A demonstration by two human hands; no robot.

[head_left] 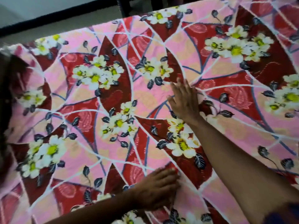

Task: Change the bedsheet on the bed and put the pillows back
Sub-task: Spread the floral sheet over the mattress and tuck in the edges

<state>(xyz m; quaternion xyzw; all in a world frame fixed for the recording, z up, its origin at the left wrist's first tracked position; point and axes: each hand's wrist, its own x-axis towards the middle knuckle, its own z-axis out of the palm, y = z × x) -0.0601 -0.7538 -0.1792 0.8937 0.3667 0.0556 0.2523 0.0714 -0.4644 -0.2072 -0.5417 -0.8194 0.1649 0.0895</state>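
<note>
A pink and dark red bedsheet (113, 97) with white and yellow flowers lies spread across the bed and fills most of the view. My right hand (184, 101) rests flat on it near the middle, fingers apart and pointing away from me. My left hand (158, 189) presses palm down on the sheet near the front edge, fingers together; it holds nothing. Small creases run out from my right hand. No pillow is in view.
Beyond the bed's far edge lies pale floor (48, 28), with a dark skirting strip (56, 13) under a light wall. A dark furniture leg (124, 5) stands at the top centre. A dark blurred shape (6, 94) covers the left edge.
</note>
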